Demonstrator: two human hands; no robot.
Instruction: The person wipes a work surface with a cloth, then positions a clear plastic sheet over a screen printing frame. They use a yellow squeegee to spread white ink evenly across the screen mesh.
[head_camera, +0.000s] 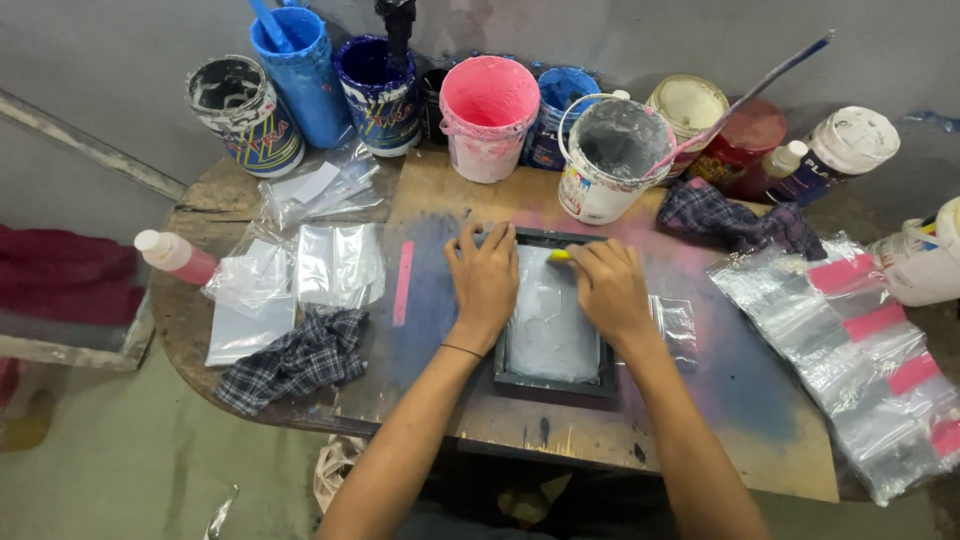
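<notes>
A small dark printing frame (552, 385) with a grey-white smeared screen (548, 325) lies on the stained wooden table (640, 430). My left hand (485, 280) presses flat on the frame's left edge. My right hand (608, 288) rests on the right side and grips a small yellow-tipped tool (558, 255) at the top of the screen. A clear plastic bag (680, 325) sticks out from under the frame on the right.
Several paint buckets stand at the back: a pink one (490, 115), blue ones (300, 70), a white one (612, 160) with a stick. Clear bags (870, 350) with pink strips lie right, more bags (335, 262) left. Checked rags (300, 360), a pink bottle (175, 255).
</notes>
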